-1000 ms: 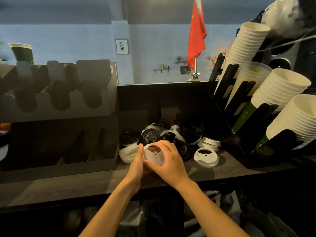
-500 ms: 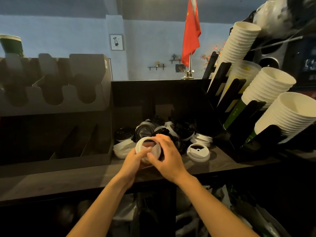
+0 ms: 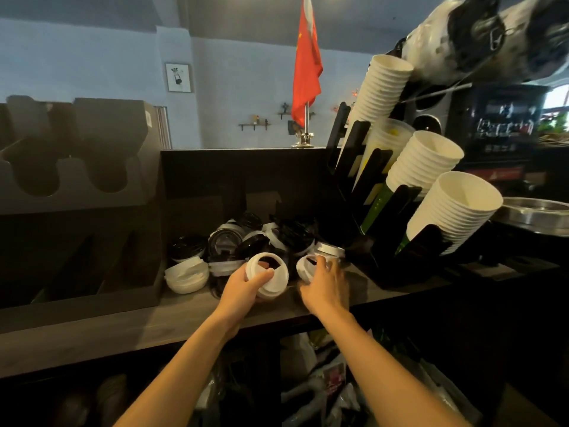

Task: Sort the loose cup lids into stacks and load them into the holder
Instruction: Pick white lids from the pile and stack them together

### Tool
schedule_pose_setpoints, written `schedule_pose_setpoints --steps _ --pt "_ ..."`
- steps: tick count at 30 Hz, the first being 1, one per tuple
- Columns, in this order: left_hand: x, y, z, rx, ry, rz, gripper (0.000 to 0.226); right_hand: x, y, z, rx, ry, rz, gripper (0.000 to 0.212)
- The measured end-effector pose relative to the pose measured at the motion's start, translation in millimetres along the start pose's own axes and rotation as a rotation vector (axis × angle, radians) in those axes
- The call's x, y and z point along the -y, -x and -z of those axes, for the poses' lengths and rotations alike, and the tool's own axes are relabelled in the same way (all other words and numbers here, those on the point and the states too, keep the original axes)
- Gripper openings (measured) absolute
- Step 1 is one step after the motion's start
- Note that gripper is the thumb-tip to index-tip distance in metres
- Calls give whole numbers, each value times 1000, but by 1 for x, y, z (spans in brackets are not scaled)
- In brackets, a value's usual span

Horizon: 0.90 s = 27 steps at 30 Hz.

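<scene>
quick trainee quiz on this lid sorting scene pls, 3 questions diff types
1. True or false: the left hand grips a stack of white plastic cup lids.
2. Multiple choice: the fingers of the right hand hold a single plastic lid of which colour? A black, B white, C green.
3. Fill in: the dark grey slotted holder stands on the ___ side of the loose pile of black and white lids.

Key: 1 true; 2 B; 3 left.
</scene>
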State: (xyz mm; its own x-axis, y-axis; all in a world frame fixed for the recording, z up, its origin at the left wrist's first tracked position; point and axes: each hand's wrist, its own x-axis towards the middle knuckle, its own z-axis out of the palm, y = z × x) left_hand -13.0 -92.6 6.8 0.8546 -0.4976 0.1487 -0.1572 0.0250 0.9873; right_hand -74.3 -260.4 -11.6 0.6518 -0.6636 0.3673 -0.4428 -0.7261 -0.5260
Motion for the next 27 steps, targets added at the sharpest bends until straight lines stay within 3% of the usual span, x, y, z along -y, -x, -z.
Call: schedule_pose_setpoints --steps 3,10,21,27 --pt "4 -3 6 -38 -18 9 35 1 2 -1 -33 -51 51 69" --pt "7 -6 5 -109 76 2 19 1 8 3 -82 -234 341 67" --pt "2 0 3 72 18 -21 60 6 20 4 -33 -175 660 88" --pt "-2 1 2 47 13 9 27 8 22 5 -13 -142 691 87"
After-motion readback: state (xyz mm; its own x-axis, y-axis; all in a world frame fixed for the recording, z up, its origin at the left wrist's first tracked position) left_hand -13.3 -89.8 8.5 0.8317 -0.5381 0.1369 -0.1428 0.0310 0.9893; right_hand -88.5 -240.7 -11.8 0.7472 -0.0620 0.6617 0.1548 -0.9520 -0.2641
